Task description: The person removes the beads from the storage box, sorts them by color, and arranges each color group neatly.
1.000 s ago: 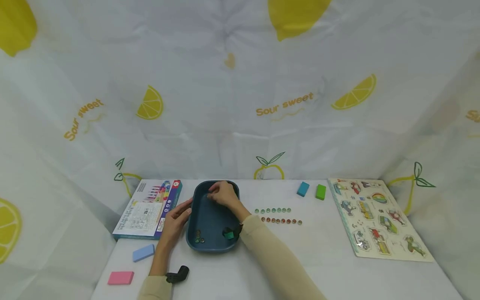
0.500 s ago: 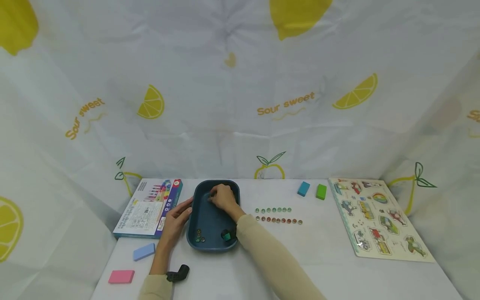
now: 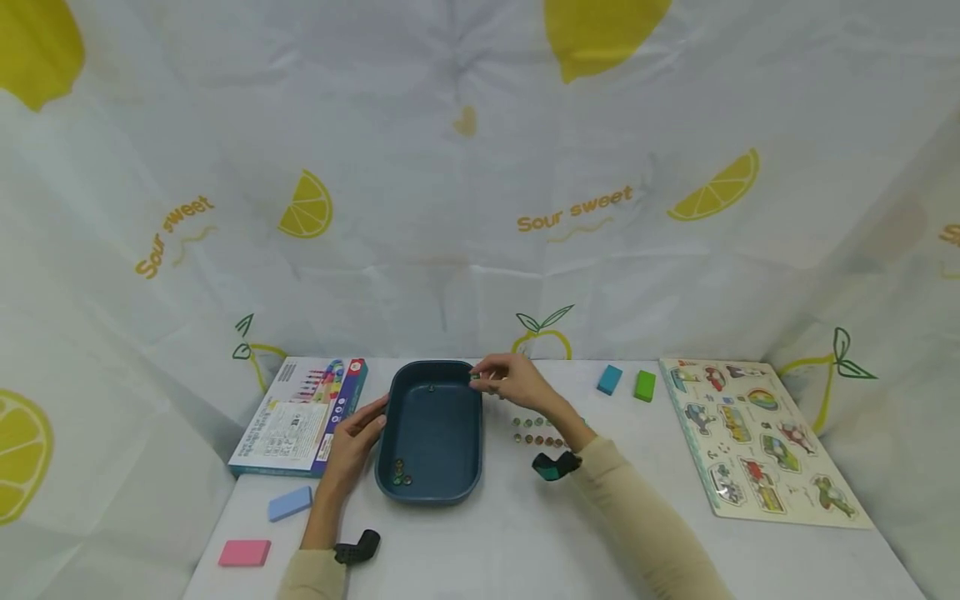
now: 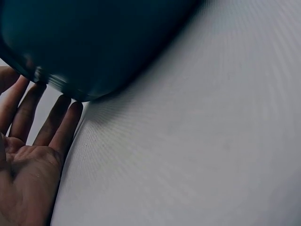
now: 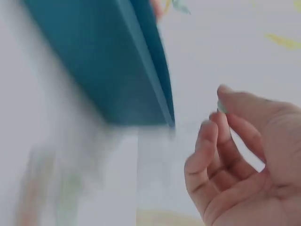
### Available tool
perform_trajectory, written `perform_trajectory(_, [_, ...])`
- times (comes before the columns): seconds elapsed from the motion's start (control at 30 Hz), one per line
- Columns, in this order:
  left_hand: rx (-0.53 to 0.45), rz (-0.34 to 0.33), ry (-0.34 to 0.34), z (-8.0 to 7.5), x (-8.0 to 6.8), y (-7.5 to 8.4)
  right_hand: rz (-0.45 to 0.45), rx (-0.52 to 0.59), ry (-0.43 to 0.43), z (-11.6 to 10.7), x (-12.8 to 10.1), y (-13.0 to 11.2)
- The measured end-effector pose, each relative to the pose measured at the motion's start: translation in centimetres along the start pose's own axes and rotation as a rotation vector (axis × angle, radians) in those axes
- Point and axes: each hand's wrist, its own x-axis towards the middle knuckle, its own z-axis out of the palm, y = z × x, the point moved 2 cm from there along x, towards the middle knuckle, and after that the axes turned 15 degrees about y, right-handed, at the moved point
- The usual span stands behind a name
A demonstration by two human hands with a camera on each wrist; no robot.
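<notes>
Left hand [image 3: 356, 439]: straight fingers touch the tray [image 3: 435, 429] at left side.
Right hand [image 3: 519, 382]: pinches green piece [image 3: 475, 377] near tray's right rim.

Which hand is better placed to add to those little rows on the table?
Probably the right hand: it pinches a small greenish piece near the rows. The left hand touches the blue tray on the side away from them.
</notes>
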Motion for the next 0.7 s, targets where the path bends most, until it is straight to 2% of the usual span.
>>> perform_trajectory(0.17, [0.004,0.002,0.005,0.0,0.0,0.0,0.015,-0.087,0.025,-6.4,-3.1,4.1])
perform_trajectory(0.33, [-0.011,0.014,-0.008,-0.1,0.0,0.1,0.051,-0.191,0.078,-10.4,-6.4,8.1])
perform_trajectory(0.5, [-0.013,0.014,0.007,-0.2,-0.1,0.0,0.079,-0.267,0.096,-11.8,-8.8,10.9])
perform_trajectory(0.7, [0.009,0.012,0.0,-0.1,-0.1,-0.1,0.087,-0.331,0.131,-11.9,-10.2,12.5])
